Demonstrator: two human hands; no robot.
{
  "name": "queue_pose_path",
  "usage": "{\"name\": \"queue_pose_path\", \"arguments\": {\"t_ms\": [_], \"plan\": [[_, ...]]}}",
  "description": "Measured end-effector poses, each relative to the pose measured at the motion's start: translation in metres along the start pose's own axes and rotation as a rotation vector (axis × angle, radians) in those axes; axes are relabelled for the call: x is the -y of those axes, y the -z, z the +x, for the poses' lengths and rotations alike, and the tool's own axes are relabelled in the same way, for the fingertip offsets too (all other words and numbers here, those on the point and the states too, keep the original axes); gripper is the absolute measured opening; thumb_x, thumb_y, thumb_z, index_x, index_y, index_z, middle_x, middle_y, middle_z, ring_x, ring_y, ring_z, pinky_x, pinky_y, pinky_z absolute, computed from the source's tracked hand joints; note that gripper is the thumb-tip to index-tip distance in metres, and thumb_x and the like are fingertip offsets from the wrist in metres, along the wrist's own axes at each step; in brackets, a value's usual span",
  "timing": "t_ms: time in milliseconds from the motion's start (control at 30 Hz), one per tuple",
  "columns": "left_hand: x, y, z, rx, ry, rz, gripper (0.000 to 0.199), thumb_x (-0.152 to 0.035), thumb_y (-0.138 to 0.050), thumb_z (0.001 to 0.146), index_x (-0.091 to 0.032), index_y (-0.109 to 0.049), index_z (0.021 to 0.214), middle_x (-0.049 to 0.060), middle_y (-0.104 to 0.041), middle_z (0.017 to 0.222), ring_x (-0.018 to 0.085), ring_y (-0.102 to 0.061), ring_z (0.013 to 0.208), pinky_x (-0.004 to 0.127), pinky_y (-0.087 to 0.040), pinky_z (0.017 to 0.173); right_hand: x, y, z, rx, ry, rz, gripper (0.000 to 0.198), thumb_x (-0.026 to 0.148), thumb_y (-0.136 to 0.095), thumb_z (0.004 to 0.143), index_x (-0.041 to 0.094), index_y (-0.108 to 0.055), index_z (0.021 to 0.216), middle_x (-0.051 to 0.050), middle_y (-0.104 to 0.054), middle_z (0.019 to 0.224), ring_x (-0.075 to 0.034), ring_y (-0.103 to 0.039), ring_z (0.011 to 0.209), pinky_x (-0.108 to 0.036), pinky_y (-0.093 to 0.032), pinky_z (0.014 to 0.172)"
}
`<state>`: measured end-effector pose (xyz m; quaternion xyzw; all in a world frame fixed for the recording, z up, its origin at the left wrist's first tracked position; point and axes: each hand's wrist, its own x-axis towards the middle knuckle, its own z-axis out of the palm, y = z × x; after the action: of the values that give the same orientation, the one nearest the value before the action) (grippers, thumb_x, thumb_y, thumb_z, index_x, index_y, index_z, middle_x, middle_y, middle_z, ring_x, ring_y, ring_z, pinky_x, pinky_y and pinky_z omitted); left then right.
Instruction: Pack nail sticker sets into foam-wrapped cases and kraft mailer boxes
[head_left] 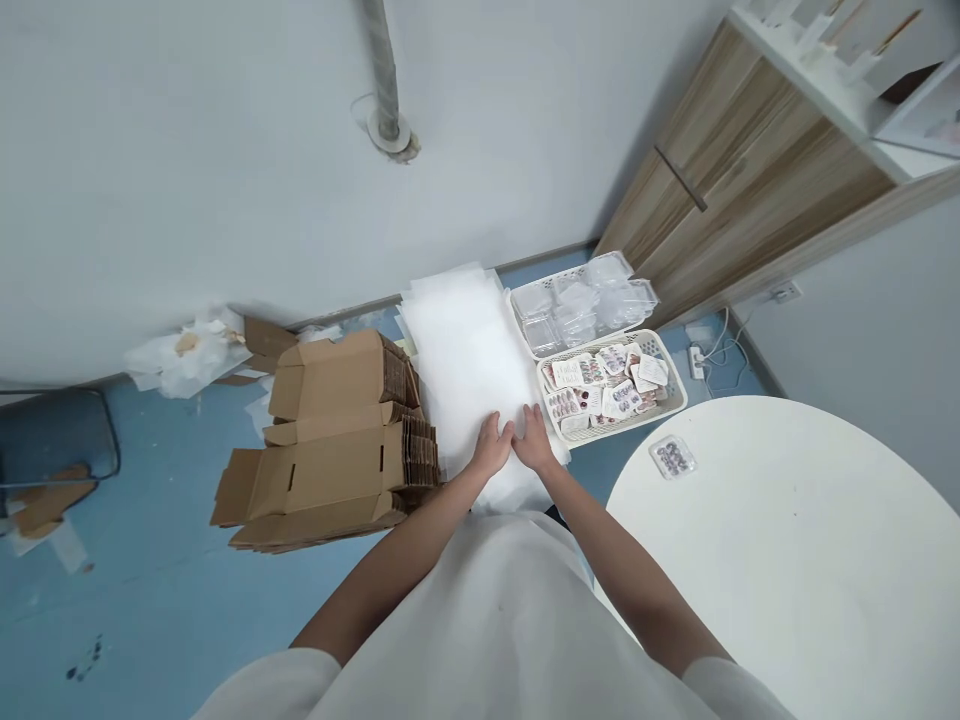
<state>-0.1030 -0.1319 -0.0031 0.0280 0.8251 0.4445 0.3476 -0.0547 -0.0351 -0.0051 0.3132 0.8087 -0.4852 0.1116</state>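
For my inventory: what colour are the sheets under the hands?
White; the sheets show best in the head view.

So we're wearing a plain white tee, kinda greyish in this light, with soft creases running down the front. Looks pretty loose on us tbh. Our left sleeve and right sleeve are both short, same pale fabric, simple edge. Past those it's just our bare left hand and right hand, forearms included.
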Motion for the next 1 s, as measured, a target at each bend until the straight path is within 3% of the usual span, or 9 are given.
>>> {"name": "queue_pose_path", "arguments": {"t_ms": [267, 400, 567, 667, 833, 1000], "plan": [[0.006, -0.009, 0.009, -0.133, 0.0, -0.023, 0.039, -0.035, -0.045, 0.077, -0.014, -0.05, 0.109, 0.014, -0.046, 0.123, 0.023, -0.037, 0.119, 0.036, -0.027, 0.099, -0.003, -0.006, 0.005, 0.129, 0.154, -0.058, 0.064, 0.022, -0.048, 0.072, 0.011, -0.028, 0.132, -0.012, -0.016, 0.142, -0.027, -0.004, 0.132, -0.047, -0.015, 0.105], [0.004, -0.008, 0.015, -0.119, -0.03, -0.208, 0.028, -0.033, -0.04, 0.08, -0.017, -0.058, 0.094, 0.007, -0.061, 0.098, 0.018, -0.055, 0.094, 0.031, -0.041, 0.083, 0.006, -0.004, 0.003, 0.198, 0.198, -0.12, 0.066, 0.016, -0.05, 0.069, 0.018, -0.029, 0.131, -0.009, -0.019, 0.142, -0.026, -0.009, 0.131, -0.049, -0.013, 0.104], [0.003, -0.005, 0.017, -0.17, 0.076, -0.4, 0.023, -0.034, -0.043, 0.077, -0.017, -0.058, 0.076, 0.002, -0.06, 0.072, 0.013, -0.055, 0.068, 0.023, -0.043, 0.062, 0.012, -0.002, -0.001, 0.238, 0.247, -0.079, 0.068, 0.017, -0.052, 0.067, 0.022, -0.029, 0.131, -0.006, -0.024, 0.141, -0.024, -0.014, 0.131, -0.048, -0.015, 0.104], [0.003, -0.005, 0.017, -0.218, 0.137, -0.446, 0.021, -0.034, -0.045, 0.075, -0.016, -0.055, 0.069, -0.001, -0.052, 0.06, 0.009, -0.048, 0.055, 0.02, -0.038, 0.051, 0.012, 0.0, -0.004, 0.172, 0.26, -0.019, 0.058, 0.019, -0.051, 0.068, 0.022, -0.039, 0.125, -0.005, -0.026, 0.139, -0.022, -0.02, 0.129, -0.042, -0.021, 0.104], [0.004, -0.005, 0.014, -0.24, 0.119, -0.443, 0.022, -0.035, -0.044, 0.075, -0.017, -0.052, 0.065, -0.005, -0.042, 0.053, 0.008, -0.039, 0.048, 0.02, -0.033, 0.047, 0.011, 0.005, -0.005, -0.114, 0.17, 0.042, 0.048, 0.026, -0.053, 0.071, 0.022, -0.044, 0.118, -0.008, -0.034, 0.131, -0.021, -0.03, 0.123, -0.039, -0.029, 0.099], [0.009, -0.004, 0.01, -0.238, 0.103, -0.366, 0.023, -0.035, -0.043, 0.077, -0.016, -0.055, 0.07, -0.002, -0.05, 0.06, 0.009, -0.046, 0.055, 0.02, -0.037, 0.053, 0.016, 0.012, 0.001, -0.17, 0.185, 0.075, 0.032, 0.025, -0.052, 0.072, 0.021, -0.051, 0.104, -0.007, -0.052, 0.104, -0.018, -0.051, 0.088, -0.035, -0.042, 0.083]]}}
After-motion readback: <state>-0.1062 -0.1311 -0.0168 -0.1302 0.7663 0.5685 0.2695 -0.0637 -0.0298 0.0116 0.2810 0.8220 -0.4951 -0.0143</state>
